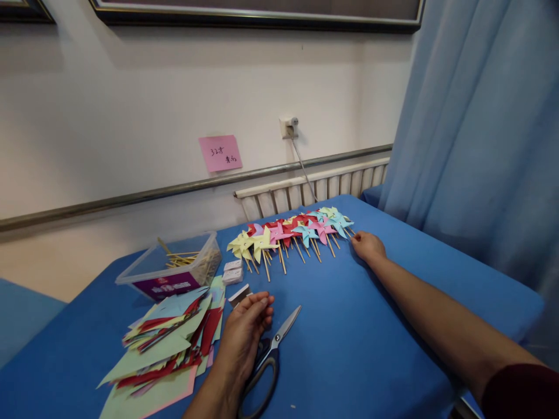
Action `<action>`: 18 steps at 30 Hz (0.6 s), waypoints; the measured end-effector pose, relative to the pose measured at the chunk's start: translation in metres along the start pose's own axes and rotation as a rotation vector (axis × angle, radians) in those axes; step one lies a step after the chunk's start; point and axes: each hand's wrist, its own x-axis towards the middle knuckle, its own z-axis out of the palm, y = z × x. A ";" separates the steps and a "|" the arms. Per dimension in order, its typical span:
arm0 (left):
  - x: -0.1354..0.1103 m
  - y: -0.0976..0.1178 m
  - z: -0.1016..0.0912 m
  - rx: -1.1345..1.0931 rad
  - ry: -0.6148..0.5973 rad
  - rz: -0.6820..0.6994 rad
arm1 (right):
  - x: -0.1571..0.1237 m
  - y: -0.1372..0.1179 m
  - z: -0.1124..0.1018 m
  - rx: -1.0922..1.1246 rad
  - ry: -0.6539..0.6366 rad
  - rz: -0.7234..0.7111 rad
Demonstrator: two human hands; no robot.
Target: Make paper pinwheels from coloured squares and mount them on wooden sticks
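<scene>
My left hand (247, 334) rests on the blue table (393, 302) with its fingers curled, right beside a small white box (239, 294) and partly over the handles of black scissors (268, 364). Whether it holds anything is hidden. My right hand (368, 245) is stretched far out, its closed fingers at the stick of the rightmost pinwheel in a row of coloured paper pinwheels (290, 233) on wooden sticks.
A heap of coloured paper sheets (166, 343) lies at the left. Behind it stands a clear plastic tub (172, 267) with wooden sticks, and two small white boxes (233, 271). A radiator, a pink note (220, 152) and a blue curtain (476, 134) border the table.
</scene>
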 end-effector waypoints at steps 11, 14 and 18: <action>0.002 -0.008 -0.002 0.020 -0.043 0.010 | -0.005 0.007 -0.001 0.012 0.015 -0.008; 0.000 -0.012 -0.001 0.027 -0.051 0.019 | -0.013 0.010 -0.006 0.036 0.065 -0.006; -0.003 -0.018 0.001 0.045 -0.060 0.049 | -0.041 -0.011 -0.010 0.221 0.266 -0.130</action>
